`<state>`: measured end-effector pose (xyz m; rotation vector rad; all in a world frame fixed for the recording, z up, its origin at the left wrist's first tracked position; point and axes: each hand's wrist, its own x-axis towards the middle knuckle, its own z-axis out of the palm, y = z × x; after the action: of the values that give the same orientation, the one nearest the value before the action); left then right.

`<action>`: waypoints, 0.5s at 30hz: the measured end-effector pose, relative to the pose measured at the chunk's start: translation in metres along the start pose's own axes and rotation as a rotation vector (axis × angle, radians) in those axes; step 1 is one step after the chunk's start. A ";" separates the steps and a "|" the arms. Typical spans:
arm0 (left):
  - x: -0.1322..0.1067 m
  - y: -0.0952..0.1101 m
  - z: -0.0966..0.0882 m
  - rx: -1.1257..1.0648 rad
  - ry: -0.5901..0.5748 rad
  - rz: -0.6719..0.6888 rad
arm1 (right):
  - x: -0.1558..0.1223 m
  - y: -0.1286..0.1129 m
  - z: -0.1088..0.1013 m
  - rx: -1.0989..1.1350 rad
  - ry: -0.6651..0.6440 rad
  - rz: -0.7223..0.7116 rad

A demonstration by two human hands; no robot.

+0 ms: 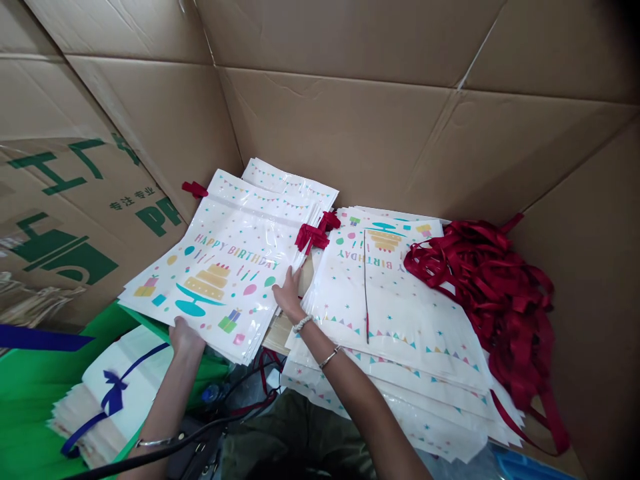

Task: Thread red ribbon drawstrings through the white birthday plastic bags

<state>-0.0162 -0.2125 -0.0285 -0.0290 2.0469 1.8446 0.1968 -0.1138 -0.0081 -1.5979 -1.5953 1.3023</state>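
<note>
A stack of white printed "Happy Birthday" bags lies tilted in front of me, its print facing up. My left hand grips the stack's lower edge, thumb on top and the other fingers hidden underneath. At the right edge, my right hand closes on the same stack. A red ribbon bow sits just above my right hand, and a red ribbon end sticks out at the upper left. Beside my right hand is a second pile of the same bags, its print upside down to me.
A thin dark rod with a red end lies on the right pile. Tangled red ribbon heaps at the right. Cardboard walls rise behind. At lower left, a white bundle tied with blue ribbon rests on green material. A black cable crosses below.
</note>
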 end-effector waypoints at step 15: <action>0.017 -0.001 -0.004 0.185 -0.043 0.155 | -0.025 0.006 0.030 -0.648 0.151 -0.310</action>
<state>-0.0325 -0.2125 -0.0338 0.2232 2.2354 1.7171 0.1774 -0.1462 -0.0187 -1.6475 -2.1907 0.5079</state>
